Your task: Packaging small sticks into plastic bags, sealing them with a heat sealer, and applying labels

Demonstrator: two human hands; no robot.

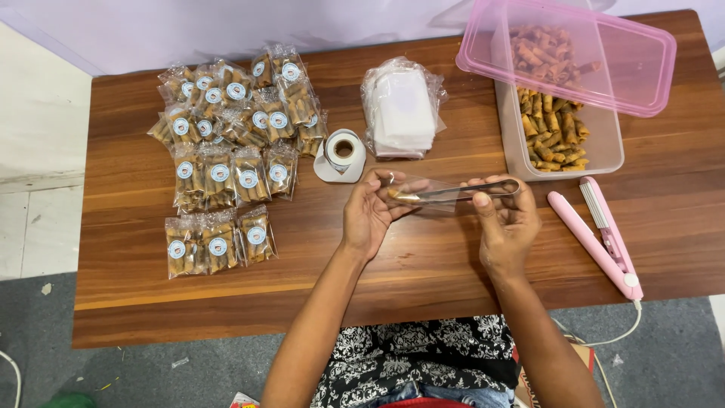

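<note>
Pinching clear bag (pixel 423 190): left hand (pixel 368 215); right hand (pixel 507 223) gripping metal tongs (pixel 468 190) inside it.

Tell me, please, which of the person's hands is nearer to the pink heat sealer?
Right. The right hand is just left of the pink heat sealer; the left hand is farther left, beyond it.

Centre of frame, left hand (pixel 368 215) holding a small clear bag (pixel 418 190), right hand (pixel 504 219) gripping metal tongs (pixel 461 192) pushed into it, filled snack packets (pixel 226 151) upper left, open tub of rolls (pixel 559 128) upper right, pink sealer (pixel 600 234) at right.
</note>
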